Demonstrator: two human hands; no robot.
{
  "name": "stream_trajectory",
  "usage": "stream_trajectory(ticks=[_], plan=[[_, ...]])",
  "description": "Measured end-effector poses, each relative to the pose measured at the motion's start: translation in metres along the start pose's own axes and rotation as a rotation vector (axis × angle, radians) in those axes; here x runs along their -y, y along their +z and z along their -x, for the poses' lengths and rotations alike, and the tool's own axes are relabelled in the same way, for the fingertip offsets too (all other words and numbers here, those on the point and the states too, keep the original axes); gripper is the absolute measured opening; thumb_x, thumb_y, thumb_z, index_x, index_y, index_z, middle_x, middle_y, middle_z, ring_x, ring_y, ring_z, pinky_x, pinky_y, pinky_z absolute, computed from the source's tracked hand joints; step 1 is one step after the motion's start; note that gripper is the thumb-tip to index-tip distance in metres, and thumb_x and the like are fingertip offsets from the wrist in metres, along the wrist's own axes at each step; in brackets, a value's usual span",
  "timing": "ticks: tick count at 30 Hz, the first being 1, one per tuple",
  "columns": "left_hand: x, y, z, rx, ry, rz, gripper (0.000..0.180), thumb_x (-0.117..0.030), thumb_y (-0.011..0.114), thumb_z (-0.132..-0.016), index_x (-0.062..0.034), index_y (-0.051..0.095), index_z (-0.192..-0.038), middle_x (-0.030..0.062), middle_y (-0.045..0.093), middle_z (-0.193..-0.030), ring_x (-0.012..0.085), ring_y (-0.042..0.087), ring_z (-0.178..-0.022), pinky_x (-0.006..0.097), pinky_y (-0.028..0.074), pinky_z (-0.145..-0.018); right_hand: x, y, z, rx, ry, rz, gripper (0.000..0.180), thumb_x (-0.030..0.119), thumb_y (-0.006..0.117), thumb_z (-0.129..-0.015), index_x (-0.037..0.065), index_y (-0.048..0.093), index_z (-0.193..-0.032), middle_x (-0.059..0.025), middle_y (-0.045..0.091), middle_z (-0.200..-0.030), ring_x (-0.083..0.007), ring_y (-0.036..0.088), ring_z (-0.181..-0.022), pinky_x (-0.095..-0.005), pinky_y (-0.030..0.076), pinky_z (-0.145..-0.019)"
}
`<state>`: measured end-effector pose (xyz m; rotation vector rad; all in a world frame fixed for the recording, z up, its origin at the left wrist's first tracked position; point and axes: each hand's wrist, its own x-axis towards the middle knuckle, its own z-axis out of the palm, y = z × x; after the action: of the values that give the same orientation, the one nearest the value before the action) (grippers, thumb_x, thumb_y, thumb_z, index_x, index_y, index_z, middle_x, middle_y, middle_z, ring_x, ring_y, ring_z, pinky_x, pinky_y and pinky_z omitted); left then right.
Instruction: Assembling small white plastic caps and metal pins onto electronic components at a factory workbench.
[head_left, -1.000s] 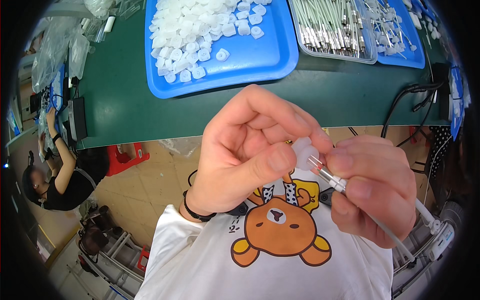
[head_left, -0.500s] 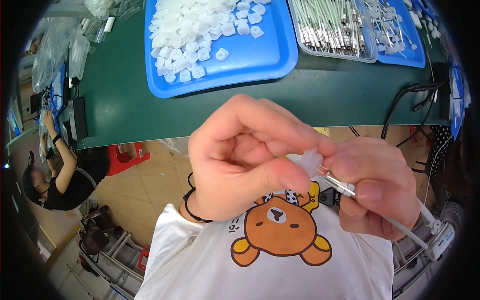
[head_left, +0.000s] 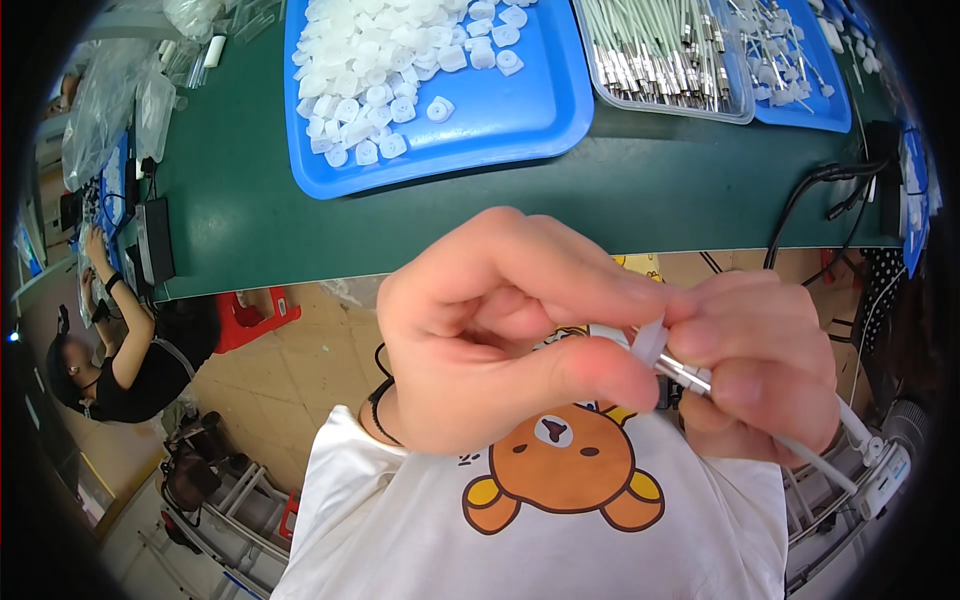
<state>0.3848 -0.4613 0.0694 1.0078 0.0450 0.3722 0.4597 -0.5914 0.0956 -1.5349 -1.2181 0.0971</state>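
My left hand (head_left: 510,340) pinches a translucent white plastic cap (head_left: 650,342) between thumb and forefinger. My right hand (head_left: 765,360) is closed around a cable with a metal connector (head_left: 684,374), its pale lead trailing down to the right. The connector's tip meets the cap; how deep it sits inside, I cannot tell. Both hands are held together in front of my white shirt, just short of the table edge.
On the green table (head_left: 400,230) lies a blue tray (head_left: 500,130) heaped with white caps. A clear bin of cables (head_left: 665,60) and another blue tray (head_left: 825,110) with capped cables stand right of it. Black cords (head_left: 825,185) hang at the right. Another person (head_left: 130,350) works far left.
My left hand has moved right with the cap, closing the gap to the connector. The thin pins that showed between them are now hidden.
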Motion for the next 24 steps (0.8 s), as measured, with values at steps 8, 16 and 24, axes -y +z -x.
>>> stream_trajectory(ticks=[8, 16, 24], plan=[[-0.006, 0.006, -0.003, -0.002, -0.007, -0.191, 0.038, -0.03, 0.04, -0.082, 0.0083, 0.042, -0.087, 0.0176, 0.054, -0.076, 0.022, 0.057, -0.069, 0.03, 0.048, -0.06, -0.014, 0.023, 0.005, -0.398, 0.342, -0.621, 0.024, 0.022, 0.046, -0.08, 0.001, 0.039, -0.088, -0.0063, 0.043, -0.071, -0.0139, 0.042, -0.064, -0.0257, 0.036, -0.057], [-0.003, 0.009, -0.007, -0.012, 0.18, -0.456, 0.024, -0.011, 0.046, -0.078, 0.0103, 0.042, -0.088, 0.0161, 0.052, -0.076, 0.0167, 0.054, -0.059, 0.026, 0.046, -0.056, -0.017, 0.027, 0.004, -0.414, 0.757, -0.963, 0.021, 0.025, 0.036, -0.084, 0.004, 0.037, -0.084, -0.0017, 0.039, -0.069, -0.0102, 0.037, -0.066, -0.0231, 0.032, -0.057], [0.001, 0.01, -0.007, -0.081, 0.103, -0.334, 0.012, -0.004, 0.049, -0.075, 0.0052, 0.044, -0.082, 0.0121, 0.049, -0.072, 0.0121, 0.051, -0.05, 0.021, 0.043, -0.046, -0.024, 0.029, 0.01, -0.474, 0.702, -1.269, 0.021, 0.017, 0.043, -0.081, -0.002, 0.046, -0.088, -0.0081, 0.051, -0.075, -0.015, 0.054, -0.064, -0.027, 0.042, -0.056]])
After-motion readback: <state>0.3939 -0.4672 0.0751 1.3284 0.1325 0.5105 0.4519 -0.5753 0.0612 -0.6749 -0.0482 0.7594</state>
